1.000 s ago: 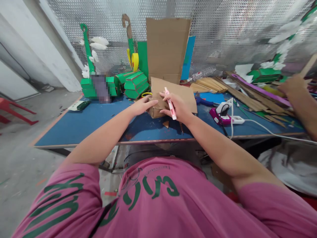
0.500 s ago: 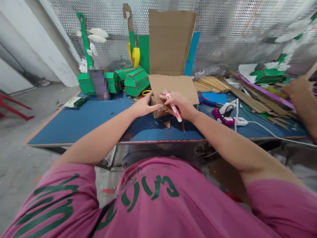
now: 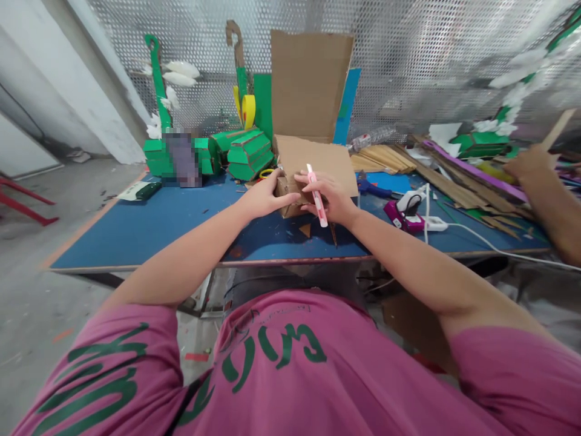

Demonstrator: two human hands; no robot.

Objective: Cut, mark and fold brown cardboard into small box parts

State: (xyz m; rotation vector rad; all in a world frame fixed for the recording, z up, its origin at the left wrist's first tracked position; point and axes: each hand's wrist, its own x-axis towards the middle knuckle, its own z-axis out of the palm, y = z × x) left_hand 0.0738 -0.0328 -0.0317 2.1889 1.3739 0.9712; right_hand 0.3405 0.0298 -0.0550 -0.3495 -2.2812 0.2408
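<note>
A small brown cardboard box (image 3: 287,210) sits near the front of the blue table, a broad flap (image 3: 313,156) spreading behind it. My left hand (image 3: 267,197) grips the box's left side, thumb across its near edge and fingers around the far side. Over the right part of the box is my right hand (image 3: 333,198), closed around a pink-and-white utility knife (image 3: 319,204) that slants up and away. Its fingertips touch the cardboard; whether the blade is out, I cannot tell. A small triangular cardboard scrap (image 3: 305,231) lies just in front.
Green cardboard pieces (image 3: 249,156) stand behind left, and a tall cardboard sheet (image 3: 311,85) behind the box. To the right lie a purple power adapter (image 3: 403,217) with a white cable and cardboard strips (image 3: 454,184). Another person's hand (image 3: 529,162) holds a strip at far right.
My hands stay on the box, while the knife in my right hand has tipped slightly more upright. The view has shifted a little. At far right, the other person's hand has moved with its strip.
</note>
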